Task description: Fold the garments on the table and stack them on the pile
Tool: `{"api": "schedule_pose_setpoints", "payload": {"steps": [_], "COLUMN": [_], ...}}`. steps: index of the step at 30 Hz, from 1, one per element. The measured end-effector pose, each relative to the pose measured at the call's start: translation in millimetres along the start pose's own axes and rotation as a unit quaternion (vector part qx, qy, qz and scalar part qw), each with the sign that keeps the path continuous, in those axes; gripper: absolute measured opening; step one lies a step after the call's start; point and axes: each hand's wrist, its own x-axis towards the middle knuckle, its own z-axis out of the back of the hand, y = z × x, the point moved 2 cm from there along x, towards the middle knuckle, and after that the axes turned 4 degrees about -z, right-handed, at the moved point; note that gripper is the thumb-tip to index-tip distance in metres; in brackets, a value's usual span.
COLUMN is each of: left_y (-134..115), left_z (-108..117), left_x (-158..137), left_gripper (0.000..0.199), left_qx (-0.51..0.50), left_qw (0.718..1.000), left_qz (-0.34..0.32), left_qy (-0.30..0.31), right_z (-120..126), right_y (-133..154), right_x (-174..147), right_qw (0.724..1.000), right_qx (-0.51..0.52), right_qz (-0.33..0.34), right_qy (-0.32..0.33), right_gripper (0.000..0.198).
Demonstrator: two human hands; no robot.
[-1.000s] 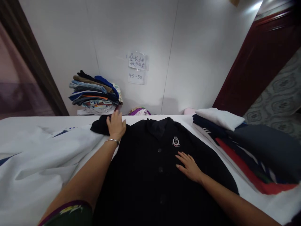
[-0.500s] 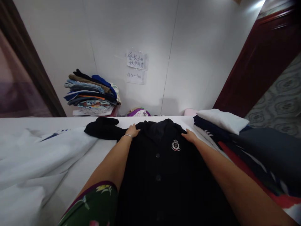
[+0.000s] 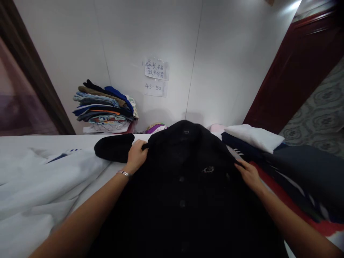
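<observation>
A black buttoned jacket (image 3: 182, 222) spreads in front of me, its collar end at the far side and raised above the table. A crest badge (image 3: 208, 170) shows on the chest, seen at a slant. My left hand (image 3: 137, 154) pinches the jacket at the left shoulder, fingers closed on the cloth. My right hand (image 3: 248, 174) grips the opposite shoulder, also closed. Just beyond my left hand a black sleeve-like piece of cloth (image 3: 111, 147) lies on the table; whether it joins the jacket is hidden.
White cloth (image 3: 48, 182) lies crumpled at the left. A tall stack of folded clothes (image 3: 104, 105) stands behind the table. At the right are piled garments, with a white folded one (image 3: 254, 137) on top. The wall (image 3: 228, 64) carries handwritten paper signs (image 3: 156, 77).
Both hands have moved apart and nearer to me, holding the shoulders. The jacket's collar has risen and its upper part is stretched wider; the badge now tilts away.
</observation>
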Motion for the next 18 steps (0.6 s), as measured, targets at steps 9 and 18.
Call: {"api": "schedule_pose_setpoints", "payload": {"steps": [9, 18], "left_y": [11, 6], "left_z": [39, 67], "left_x": [-99, -144], "left_gripper": [0.025, 0.032], "left_qx": [0.074, -0.035], "left_qw": [0.982, 0.988], "left_qz": [-0.083, -0.051], "left_qy": [0.150, 0.142], "right_z": [21, 27], "right_y": [5, 92], "right_x": [-103, -167], "right_qw": [0.984, 0.987], "right_qx": [-0.017, -0.003], "right_qz": [0.004, 0.141], "right_qy": [0.176, 0.077], "right_gripper": [0.032, 0.061]}}
